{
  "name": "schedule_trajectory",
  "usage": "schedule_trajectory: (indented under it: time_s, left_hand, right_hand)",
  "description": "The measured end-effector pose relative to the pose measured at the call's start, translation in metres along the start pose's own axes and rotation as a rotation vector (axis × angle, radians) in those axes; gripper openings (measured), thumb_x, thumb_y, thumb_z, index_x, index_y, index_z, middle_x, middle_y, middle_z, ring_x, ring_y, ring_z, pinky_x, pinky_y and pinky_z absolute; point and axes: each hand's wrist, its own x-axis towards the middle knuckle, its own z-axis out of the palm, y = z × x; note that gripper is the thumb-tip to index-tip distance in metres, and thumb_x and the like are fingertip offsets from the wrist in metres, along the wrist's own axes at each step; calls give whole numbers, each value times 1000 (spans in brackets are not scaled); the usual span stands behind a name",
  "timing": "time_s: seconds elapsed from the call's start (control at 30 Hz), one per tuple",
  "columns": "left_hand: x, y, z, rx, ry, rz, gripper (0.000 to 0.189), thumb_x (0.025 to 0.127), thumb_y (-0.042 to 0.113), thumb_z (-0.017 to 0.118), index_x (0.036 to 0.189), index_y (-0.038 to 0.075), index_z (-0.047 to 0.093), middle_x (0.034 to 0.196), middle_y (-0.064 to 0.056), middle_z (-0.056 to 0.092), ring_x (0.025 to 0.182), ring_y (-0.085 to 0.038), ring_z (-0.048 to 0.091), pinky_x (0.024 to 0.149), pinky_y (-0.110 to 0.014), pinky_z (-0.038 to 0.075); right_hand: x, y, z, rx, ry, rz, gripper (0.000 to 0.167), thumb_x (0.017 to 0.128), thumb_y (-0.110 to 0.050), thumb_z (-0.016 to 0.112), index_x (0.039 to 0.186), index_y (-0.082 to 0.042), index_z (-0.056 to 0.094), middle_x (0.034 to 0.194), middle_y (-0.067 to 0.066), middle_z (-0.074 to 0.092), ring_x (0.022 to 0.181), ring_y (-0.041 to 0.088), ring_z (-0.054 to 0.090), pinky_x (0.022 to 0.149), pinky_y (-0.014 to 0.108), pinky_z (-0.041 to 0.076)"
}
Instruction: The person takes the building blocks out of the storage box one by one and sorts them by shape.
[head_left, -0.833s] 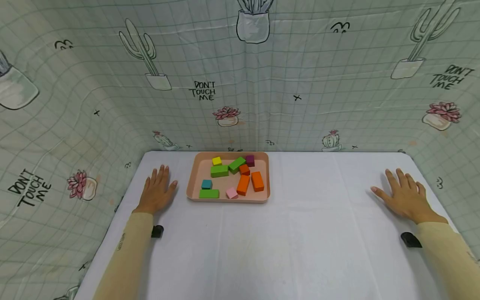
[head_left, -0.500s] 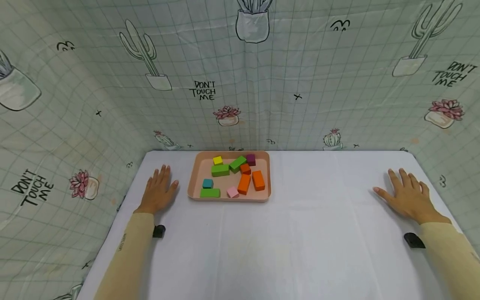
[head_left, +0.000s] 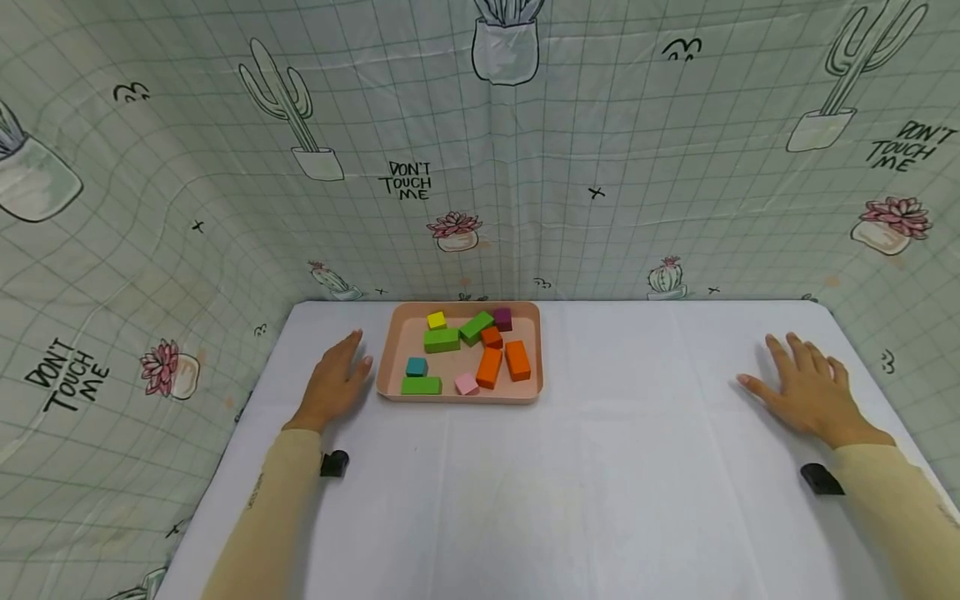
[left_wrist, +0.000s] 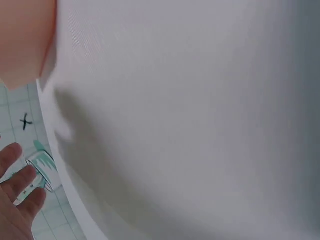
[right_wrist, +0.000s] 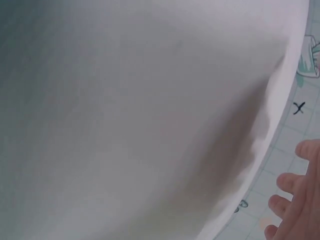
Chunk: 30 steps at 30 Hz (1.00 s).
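A pink-beige tray (head_left: 459,398) lies near the back edge of the table with several coloured blocks in it. Among them are a yellow block (head_left: 437,321), a blue block (head_left: 416,367), a pink block (head_left: 467,383), a purple block (head_left: 502,319), a green block (head_left: 422,386) and an orange block (head_left: 517,361). Just left of the tray, my left hand (head_left: 332,385) holds nothing, its fingers extended and apart from the rim. Far to the right, my right hand (head_left: 810,393) has its fingers spread over the white tabletop and also holds nothing.
The white table (head_left: 600,467) spreads between and in front of both hands. A grid-patterned cloth (head_left: 562,133) with printed cacti hangs behind the table and at its sides. Each wrist carries a small black device, such as the left wrist camera (head_left: 334,463).
My left hand has moved right towards the tray and turned, its fingers drawing closer together. My right hand has shifted slightly left. The blocks keep their places in the tray.
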Motion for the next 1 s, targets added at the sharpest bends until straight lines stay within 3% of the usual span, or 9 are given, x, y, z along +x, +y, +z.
schedule_trajectory:
  time_s: [0.2,0.37,0.5,0.67,1.0]
  left_hand:
    - [2,16,8,-173,-9,-58,59,113,26,46,163,-2,34,163,-28,39,144,-48,44,115,-64,38]
    - [3,25,14,-256,31,-85,52,110,16,51,158,-4,42,156,-26,49,128,-42,57,97,-51,52]
    - [1,30,14,-318,77,-118,47,109,10,52,153,-5,50,150,-25,56,118,-39,62,84,-36,53]
    - [0,34,13,-351,126,-164,38,107,6,54,141,-7,62,133,-28,65,92,-28,64,66,-24,48]
    - [1,35,16,-383,140,-184,37,102,-2,56,137,-10,64,129,-31,67,74,-11,60,59,-19,47]
  right_hand:
    - [3,-15,-1,-7,35,-51,97,104,-61,53,160,12,21,159,46,20,143,66,19,113,80,8]
    - [5,-26,-1,-13,49,-83,96,104,-59,56,160,11,24,158,45,23,141,64,22,112,80,10]
    - [5,-37,-1,-8,62,-108,94,103,-58,59,160,9,26,157,44,26,141,63,24,112,79,11]
    - [6,-50,-3,-26,85,-145,91,102,-57,60,159,8,30,155,42,30,140,61,27,112,78,15]
    - [3,-82,-10,-48,111,-215,88,100,-53,66,158,6,35,155,39,34,140,60,32,114,76,17]
